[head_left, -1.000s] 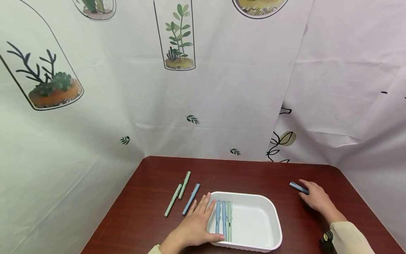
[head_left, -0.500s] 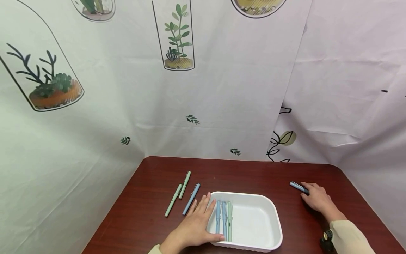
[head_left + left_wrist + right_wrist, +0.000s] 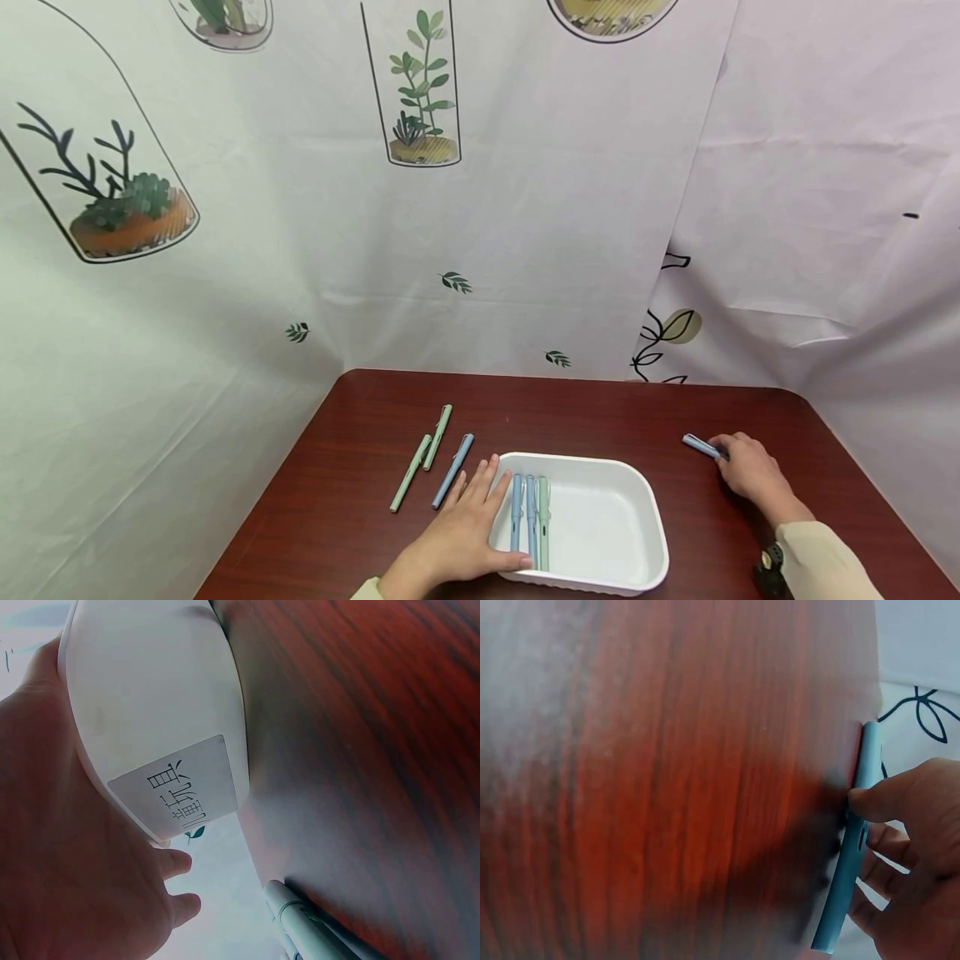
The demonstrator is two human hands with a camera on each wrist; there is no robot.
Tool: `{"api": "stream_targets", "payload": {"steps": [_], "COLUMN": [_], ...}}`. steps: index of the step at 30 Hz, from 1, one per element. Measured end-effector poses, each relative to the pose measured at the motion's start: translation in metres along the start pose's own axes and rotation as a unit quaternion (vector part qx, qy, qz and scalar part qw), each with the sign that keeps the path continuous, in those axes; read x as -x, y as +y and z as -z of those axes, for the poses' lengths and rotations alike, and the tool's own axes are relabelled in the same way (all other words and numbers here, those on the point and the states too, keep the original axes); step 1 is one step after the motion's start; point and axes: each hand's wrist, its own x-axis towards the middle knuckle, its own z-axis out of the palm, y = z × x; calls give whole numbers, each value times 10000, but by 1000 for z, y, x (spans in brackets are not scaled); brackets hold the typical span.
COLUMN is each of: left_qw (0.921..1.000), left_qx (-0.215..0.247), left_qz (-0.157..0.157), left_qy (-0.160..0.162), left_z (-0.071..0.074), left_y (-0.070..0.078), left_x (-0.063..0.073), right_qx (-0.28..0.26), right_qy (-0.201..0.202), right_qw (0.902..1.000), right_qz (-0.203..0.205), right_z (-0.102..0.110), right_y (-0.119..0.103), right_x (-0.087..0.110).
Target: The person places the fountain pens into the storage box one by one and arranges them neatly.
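Observation:
At the right side of the table my right hand (image 3: 756,472) pinches a blue pen (image 3: 697,444) between thumb and fingers. In the right wrist view that pen (image 3: 838,889) lies low along the tabletop, with the thumb on one side and fingertips on the other. My left hand (image 3: 461,533) rests on the left rim of a white plastic tray (image 3: 607,521), its fingers spread and the thumb over the near left corner. Inside, along the tray's left side, lie two blue pens (image 3: 531,521) and a green pen (image 3: 543,525), side by side.
Left of the tray, two green pens (image 3: 410,473) and a blue pen (image 3: 453,472) lie on the dark red wooden table (image 3: 315,517). Patterned white cloth (image 3: 525,208) hangs behind and beside it. A label (image 3: 176,786) is stuck on the tray's outer wall.
My right hand and its pen have shifted slightly, the pen's far end dropping a little left and nearer. My left hand and the tray stay in place.

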Motion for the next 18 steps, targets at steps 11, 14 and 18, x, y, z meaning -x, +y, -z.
{"api": "stream_targets", "payload": {"steps": [11, 14, 18], "left_qw": [10000, 10000, 9999], "left_qx": [-1, -10, -27], "left_qz": [-28, -44, -54], "left_qy": [38, 67, 80], "left_z": [0, 0, 0], "left_y": [0, 0, 0], "left_x": [0, 1, 1], "right_qx": [-71, -121, -215], "right_qy": [391, 479, 431], "right_qw": [9983, 9976, 9974], "right_qz": [424, 484, 540], "right_z": [5, 8, 17], "right_y": [-19, -25, -36], "right_x": [4, 7, 12]}}
